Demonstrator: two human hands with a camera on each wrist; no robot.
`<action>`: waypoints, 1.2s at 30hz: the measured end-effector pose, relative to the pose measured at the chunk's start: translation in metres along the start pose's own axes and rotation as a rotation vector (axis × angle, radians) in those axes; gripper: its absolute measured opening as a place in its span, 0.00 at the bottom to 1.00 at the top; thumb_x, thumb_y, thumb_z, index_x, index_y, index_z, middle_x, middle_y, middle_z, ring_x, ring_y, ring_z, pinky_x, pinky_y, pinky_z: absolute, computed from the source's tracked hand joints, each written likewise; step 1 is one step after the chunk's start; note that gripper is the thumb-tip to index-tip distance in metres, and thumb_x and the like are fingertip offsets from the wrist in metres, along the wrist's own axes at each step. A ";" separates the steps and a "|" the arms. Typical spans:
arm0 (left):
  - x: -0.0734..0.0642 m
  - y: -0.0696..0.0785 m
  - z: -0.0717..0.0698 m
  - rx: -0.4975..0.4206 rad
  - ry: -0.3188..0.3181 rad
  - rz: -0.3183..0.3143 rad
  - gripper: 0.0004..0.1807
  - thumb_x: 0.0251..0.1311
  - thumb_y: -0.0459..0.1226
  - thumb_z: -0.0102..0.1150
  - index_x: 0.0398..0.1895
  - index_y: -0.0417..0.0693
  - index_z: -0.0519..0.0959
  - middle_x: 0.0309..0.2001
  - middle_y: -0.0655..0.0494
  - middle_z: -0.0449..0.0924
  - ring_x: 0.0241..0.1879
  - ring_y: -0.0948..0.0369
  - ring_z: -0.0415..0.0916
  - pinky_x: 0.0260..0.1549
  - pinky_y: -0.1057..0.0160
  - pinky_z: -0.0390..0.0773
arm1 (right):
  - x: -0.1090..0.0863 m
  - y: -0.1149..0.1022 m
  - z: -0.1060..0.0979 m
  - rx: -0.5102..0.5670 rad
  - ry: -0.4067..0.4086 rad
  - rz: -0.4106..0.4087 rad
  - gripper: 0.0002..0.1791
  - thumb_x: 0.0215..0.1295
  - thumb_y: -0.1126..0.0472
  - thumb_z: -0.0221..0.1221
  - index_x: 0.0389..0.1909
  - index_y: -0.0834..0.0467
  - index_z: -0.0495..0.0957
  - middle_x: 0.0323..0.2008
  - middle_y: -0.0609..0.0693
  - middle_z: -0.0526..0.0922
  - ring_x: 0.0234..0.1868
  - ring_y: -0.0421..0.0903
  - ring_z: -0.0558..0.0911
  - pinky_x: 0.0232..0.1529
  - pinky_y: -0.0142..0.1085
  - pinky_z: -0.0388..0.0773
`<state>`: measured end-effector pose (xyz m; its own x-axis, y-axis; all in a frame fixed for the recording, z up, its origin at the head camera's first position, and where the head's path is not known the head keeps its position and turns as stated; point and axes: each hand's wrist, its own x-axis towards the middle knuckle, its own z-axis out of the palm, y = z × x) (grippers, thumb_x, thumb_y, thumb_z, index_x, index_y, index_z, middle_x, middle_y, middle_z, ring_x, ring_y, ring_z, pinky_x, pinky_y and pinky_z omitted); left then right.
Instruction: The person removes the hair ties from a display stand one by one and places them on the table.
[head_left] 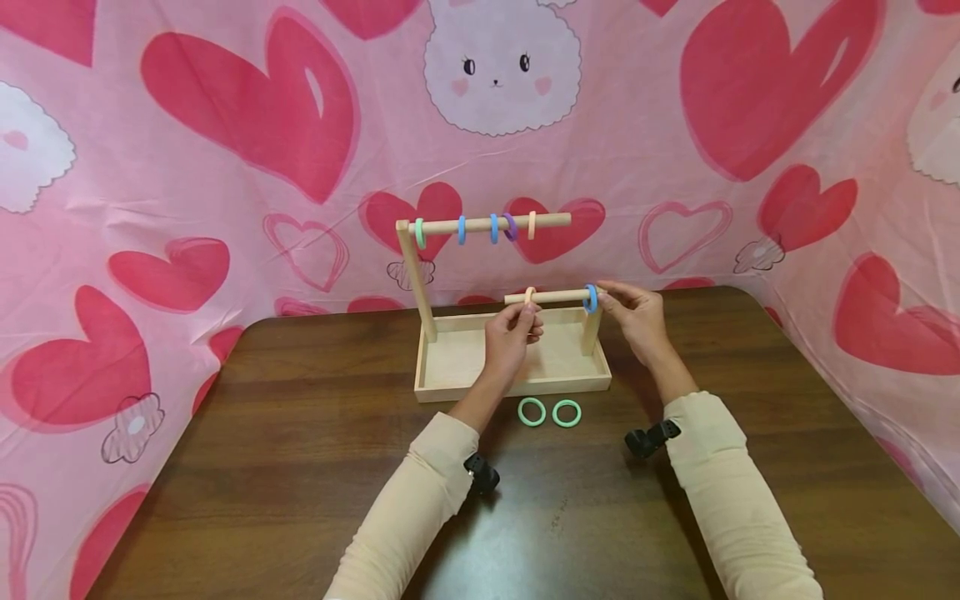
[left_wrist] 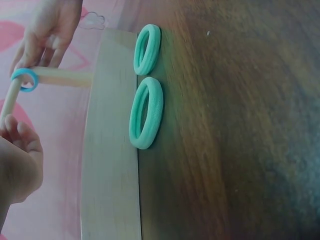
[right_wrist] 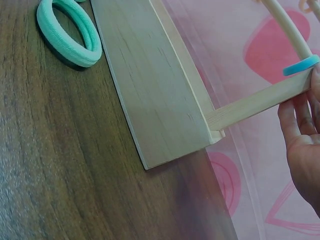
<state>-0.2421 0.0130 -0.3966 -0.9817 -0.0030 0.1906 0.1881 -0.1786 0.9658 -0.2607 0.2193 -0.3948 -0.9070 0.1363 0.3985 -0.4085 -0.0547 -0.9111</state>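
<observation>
My left hand (head_left: 512, 337) pinches a peach hair tie (head_left: 530, 294) near the free left end of the lower bar (head_left: 558, 296) of a wooden stand. At the bar's other end, my right hand (head_left: 637, 321) grips the top of the short post (right_wrist: 265, 100), its fingers behind the wood. A blue hair tie (head_left: 591, 298) hangs round the bar there, right beside the right thumb. In the left wrist view, the left fingertips (left_wrist: 22, 132) touch the bar, and the peach tie is out of sight.
On the upper bar (head_left: 551, 220) hang several hair ties: green (head_left: 421, 233), blue (head_left: 461, 230), purple (head_left: 511, 227) and peach (head_left: 532, 225) among them. Two green hair ties (head_left: 532, 412) lie on the brown table (head_left: 300, 467) before the stand's tray base (head_left: 510, 388). Pink cloth (head_left: 480, 158) stands behind.
</observation>
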 end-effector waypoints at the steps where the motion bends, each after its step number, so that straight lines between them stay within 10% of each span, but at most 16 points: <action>1: 0.000 0.000 0.000 -0.003 0.001 0.000 0.15 0.74 0.34 0.53 0.47 0.24 0.80 0.25 0.65 0.77 0.25 0.73 0.77 0.31 0.73 0.82 | 0.000 0.000 0.000 0.000 0.000 0.002 0.16 0.66 0.75 0.61 0.52 0.81 0.77 0.35 0.31 0.89 0.37 0.27 0.82 0.38 0.18 0.78; 8: -0.001 0.001 -0.004 -0.003 0.015 0.007 0.15 0.74 0.33 0.54 0.47 0.23 0.80 0.24 0.65 0.77 0.25 0.73 0.77 0.30 0.73 0.82 | 0.000 0.000 0.000 -0.012 -0.007 0.003 0.17 0.66 0.75 0.61 0.52 0.81 0.76 0.34 0.31 0.89 0.36 0.26 0.82 0.37 0.18 0.79; 15: -0.001 -0.001 -0.010 0.016 0.029 0.010 0.16 0.75 0.34 0.53 0.46 0.23 0.80 0.25 0.63 0.78 0.24 0.72 0.77 0.32 0.68 0.85 | -0.001 0.000 -0.001 0.009 -0.003 0.021 0.13 0.66 0.75 0.61 0.45 0.59 0.89 0.34 0.32 0.89 0.35 0.27 0.83 0.36 0.19 0.80; 36: 0.000 0.000 -0.023 0.010 0.039 0.009 0.17 0.75 0.34 0.53 0.47 0.23 0.79 0.25 0.62 0.78 0.24 0.72 0.77 0.30 0.73 0.83 | 0.000 0.002 -0.002 0.026 -0.011 0.013 0.15 0.66 0.75 0.61 0.42 0.54 0.90 0.34 0.32 0.89 0.34 0.27 0.83 0.35 0.19 0.80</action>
<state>-0.2425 -0.0100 -0.4007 -0.9804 -0.0428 0.1923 0.1968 -0.1681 0.9659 -0.2613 0.2213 -0.3968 -0.9134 0.1248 0.3875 -0.3988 -0.0824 -0.9133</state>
